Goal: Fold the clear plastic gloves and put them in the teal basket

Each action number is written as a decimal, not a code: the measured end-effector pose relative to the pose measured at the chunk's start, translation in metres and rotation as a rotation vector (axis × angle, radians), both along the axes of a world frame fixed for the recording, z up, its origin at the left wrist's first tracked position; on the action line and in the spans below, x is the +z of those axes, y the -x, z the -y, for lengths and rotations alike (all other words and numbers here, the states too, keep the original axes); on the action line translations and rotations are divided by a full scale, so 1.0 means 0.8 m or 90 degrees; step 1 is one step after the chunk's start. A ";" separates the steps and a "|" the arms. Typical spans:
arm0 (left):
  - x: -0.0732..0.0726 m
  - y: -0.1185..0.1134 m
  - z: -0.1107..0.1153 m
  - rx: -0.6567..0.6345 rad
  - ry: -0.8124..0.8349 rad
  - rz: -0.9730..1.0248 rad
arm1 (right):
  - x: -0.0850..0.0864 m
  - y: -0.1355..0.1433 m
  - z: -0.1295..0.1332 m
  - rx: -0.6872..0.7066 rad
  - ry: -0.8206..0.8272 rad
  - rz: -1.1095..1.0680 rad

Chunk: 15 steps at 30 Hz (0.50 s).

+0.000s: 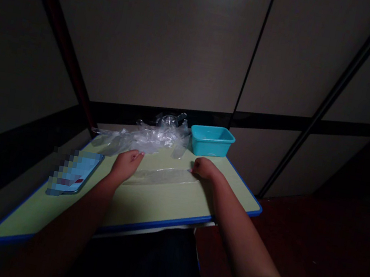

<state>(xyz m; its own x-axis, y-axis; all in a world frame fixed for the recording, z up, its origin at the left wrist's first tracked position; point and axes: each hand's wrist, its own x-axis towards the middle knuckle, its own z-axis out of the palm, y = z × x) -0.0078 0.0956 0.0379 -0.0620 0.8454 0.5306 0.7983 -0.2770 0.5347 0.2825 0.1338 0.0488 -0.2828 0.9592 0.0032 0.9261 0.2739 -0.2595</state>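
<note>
A long, narrow clear plastic bag (164, 176) lies stretched across the tabletop between my two hands. My left hand (126, 164) is closed in a pinch at the bag's left end. At the right end, my right hand (202, 168) is closed with its fingers curled, pinching the edge of the plastic. A crumpled heap of clear plastic bags (145, 137) lies just beyond my left hand, at the back of the table. The turquoise plastic basin (210, 148) stands behind my right hand; its inside shows only in part.
The pale yellow table (155, 205) has a blue edge all round. At its left side lies a flat, light blue rectangular object (84, 171), partly blurred out. Cabinet panels (173, 41) rise right behind the table, and a dark red floor (311, 256) shows to the right.
</note>
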 end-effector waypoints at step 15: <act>0.000 0.000 0.000 0.010 0.021 -0.024 | -0.004 0.003 0.002 0.015 -0.055 -0.093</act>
